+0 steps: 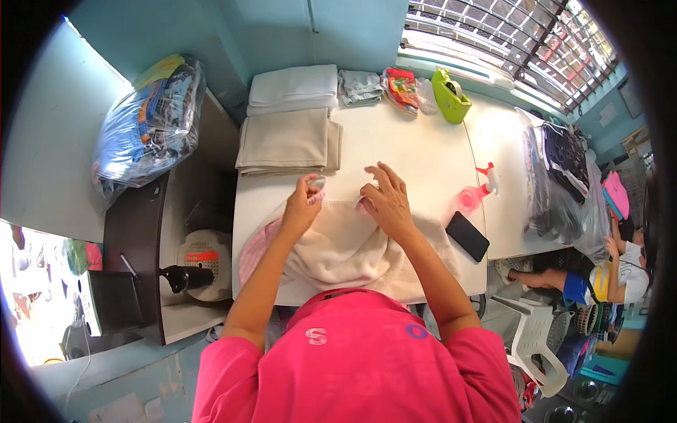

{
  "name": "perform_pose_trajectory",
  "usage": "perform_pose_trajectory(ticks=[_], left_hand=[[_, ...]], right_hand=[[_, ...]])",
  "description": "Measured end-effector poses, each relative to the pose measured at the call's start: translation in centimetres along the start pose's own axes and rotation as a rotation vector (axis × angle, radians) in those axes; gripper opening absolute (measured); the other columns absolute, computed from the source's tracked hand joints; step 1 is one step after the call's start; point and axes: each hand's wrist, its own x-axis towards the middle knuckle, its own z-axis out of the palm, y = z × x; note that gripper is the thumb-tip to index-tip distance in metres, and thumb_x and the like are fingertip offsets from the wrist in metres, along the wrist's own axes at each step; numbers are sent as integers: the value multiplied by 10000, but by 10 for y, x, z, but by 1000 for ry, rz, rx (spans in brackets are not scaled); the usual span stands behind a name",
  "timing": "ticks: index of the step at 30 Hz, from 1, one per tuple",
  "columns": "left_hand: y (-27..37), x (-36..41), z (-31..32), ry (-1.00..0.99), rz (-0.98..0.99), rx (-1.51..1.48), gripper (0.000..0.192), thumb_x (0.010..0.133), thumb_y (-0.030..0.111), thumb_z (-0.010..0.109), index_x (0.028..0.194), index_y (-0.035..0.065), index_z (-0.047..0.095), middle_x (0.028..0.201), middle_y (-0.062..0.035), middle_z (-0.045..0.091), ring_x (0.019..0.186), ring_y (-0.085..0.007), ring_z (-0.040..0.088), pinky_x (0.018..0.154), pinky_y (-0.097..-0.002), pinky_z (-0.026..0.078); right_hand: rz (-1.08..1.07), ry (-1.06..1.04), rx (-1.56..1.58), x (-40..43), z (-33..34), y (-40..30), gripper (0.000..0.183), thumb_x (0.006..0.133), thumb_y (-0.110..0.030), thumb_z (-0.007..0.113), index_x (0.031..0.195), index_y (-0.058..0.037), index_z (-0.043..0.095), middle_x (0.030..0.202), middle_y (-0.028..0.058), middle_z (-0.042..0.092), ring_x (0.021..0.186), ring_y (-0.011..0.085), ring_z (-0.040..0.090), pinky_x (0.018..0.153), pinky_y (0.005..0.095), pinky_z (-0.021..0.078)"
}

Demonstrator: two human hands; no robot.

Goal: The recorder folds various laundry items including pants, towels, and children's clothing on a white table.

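Observation:
A cream and pink cloth lies loosely spread over the near edge of the white table. My left hand pinches a pale pink edge of it between thumb and fingers. Across from it, my right hand pinches another edge with thumb and index finger, its other fingers raised. Folded beige cloths lie just beyond my left hand, in front of folded white towels. To the right of the cloth are a black phone and a pink spray bottle.
Small folded garments and a green tape dispenser stand along the back. Bagged clothes sit at the left, more bagged clothes at the right. A seated person and a white plastic chair are at the far right.

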Motion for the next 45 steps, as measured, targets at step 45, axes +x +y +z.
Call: perform_pose_trajectory(ticks=[45], left_hand=[[11, -52, 34, 217, -8, -509, 256, 831, -70, 466, 1075, 9, 478, 916, -39, 571, 820, -98, 544, 756, -230, 444]], right_hand=[[468, -400, 756, 11, 29, -22, 245, 724, -215, 678, 816, -20, 561, 660, 129, 578, 583, 254, 560, 575, 331, 454]])
